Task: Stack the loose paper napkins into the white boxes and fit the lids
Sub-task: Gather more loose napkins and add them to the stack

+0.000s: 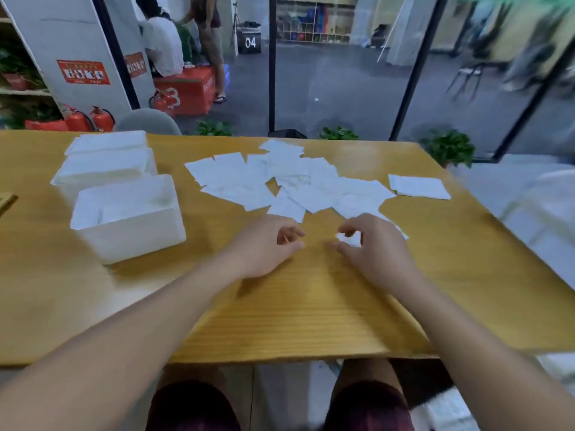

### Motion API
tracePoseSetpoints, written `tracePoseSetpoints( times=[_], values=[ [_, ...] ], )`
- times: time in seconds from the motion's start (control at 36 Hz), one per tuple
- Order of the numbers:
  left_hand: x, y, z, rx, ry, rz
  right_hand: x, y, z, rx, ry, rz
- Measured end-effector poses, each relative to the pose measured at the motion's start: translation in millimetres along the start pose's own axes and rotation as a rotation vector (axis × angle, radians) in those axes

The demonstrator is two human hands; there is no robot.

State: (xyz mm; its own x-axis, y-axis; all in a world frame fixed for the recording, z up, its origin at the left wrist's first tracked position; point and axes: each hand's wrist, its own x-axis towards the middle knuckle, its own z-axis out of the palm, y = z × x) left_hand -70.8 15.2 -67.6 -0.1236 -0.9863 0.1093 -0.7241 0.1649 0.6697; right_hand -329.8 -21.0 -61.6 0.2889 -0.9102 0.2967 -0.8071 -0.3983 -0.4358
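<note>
Napkin pile (pixel 292 181) lies at frame centre, just above both my hands. Right hand (pixel 370 247) is nearer: its loosely curled fingers overlap the lowest napkin (pixel 350 239); whether pinched, I cannot tell. Left hand (pixel 267 244) curled, holding nothing. Open box (pixel 127 217) sits left.

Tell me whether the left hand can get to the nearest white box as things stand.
Probably yes: the left hand holds nothing, and only bare table lies between it and the nearest white box, which is open-topped.
</note>
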Motion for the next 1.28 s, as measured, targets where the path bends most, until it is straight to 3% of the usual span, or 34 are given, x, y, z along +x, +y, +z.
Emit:
tracePoseSetpoints(
  times=[0.11,0.39,0.58,0.64,0.72,0.78,0.86,0.92,1.14,1.28],
  values=[
    [13,12,32,0.015,-0.015,0.036,-14,31,-7,-0.088,0.049,0.065],
    [30,27,50,-0.005,0.033,0.023,-21,38,-1,-0.013,0.046,-0.005],
    [41,41,52,-0.552,-0.005,-0.174,-22,15,2,0.302,0.048,-0.078],
    [46,32,52,-0.377,0.02,-0.163,-21,11,5,0.372,-0.027,-0.099],
    [49,19,45,-0.135,0.0,-0.119,-11,21,9,0.373,0.05,0.024],
    [51,13,36,-0.112,-0.022,-0.11,1,34,9,0.189,0.109,0.138],
    [54,1,21,-0.089,-0.018,-0.065,14,48,10,-0.219,0.062,0.236],
    [52,-6,16,-0.067,0.02,-0.012,18,52,14,-0.279,0.067,0.272],
    [37,-8,25,-0.016,0.086,0.022,20,55,18,-0.107,0.063,0.273],
    [33,-4,30,0.093,0.1,0.065,12,52,9,0.32,0.081,0.236]
  ],
)
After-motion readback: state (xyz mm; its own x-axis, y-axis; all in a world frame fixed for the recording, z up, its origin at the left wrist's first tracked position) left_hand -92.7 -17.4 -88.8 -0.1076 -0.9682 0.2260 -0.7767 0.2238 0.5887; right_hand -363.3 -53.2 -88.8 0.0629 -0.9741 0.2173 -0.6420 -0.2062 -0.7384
